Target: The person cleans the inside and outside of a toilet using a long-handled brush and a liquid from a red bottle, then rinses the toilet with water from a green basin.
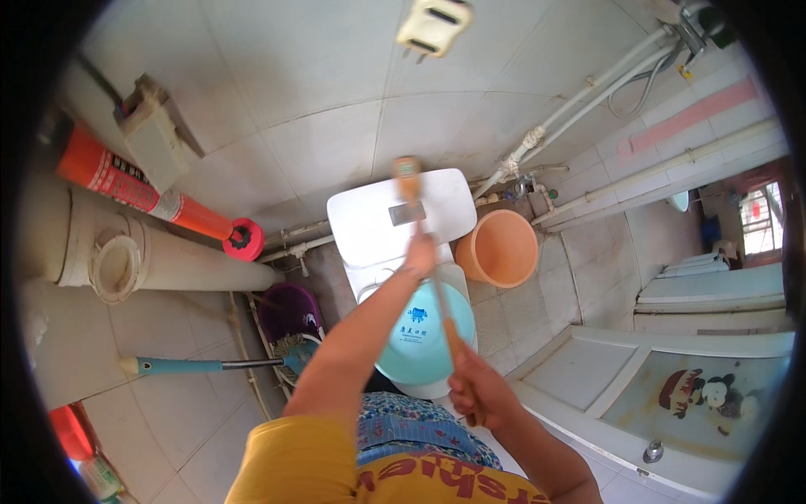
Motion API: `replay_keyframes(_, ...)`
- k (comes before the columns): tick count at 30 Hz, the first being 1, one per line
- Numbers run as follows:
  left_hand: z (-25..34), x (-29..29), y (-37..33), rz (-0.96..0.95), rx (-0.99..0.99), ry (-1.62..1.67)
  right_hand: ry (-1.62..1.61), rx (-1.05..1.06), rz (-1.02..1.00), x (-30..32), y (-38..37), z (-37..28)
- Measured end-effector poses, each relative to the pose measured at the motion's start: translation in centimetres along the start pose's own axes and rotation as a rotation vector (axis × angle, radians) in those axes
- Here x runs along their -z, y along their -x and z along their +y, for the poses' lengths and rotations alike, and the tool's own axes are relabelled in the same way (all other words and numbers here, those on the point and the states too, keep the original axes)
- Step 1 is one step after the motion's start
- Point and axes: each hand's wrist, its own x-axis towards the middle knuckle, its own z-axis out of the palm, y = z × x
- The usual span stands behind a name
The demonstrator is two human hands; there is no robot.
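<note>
Both my hands are closed around a long stick-like tool (443, 307) with a brown wooden-looking handle. Its small brownish block-shaped head (407, 172) is blurred, so its exact kind is unclear. My left hand (421, 256) grips the upper shaft, and my right hand (485, 391) holds the lower end. The head points away from me, over the back edge of a white toilet tank (361, 218) and near the tiled wall. Below the shaft, a light turquoise basin (420, 357) with blue print sits over the toilet bowl, its base hidden.
An orange bucket (502, 248) stands right of the toilet. At the left are a purple bucket (285, 307), a blue-handled toilet brush (193, 366) and thick white pipes (201, 265). A red-orange tube (159, 197) hangs above. A white door (621, 378) is at the right.
</note>
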Motion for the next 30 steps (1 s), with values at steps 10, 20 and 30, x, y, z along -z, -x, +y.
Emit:
replay_keyframes(10,1.3,-4.2,-3.1,0.022,-0.019,-0.076,-0.071,0.105,0.031,2.8,-0.3,-1.8)
replay_keyframes(20,0.4,-8.4,3.1,-0.073,-0.033,-0.033,-0.129,0.013,0.043,6.2,3.4,2.0)
replay_keyframes(30,4.0,-4.8,8.6,-0.144,0.269,0.163,-0.050,-0.001,-0.029,6.3,3.8,5.4)
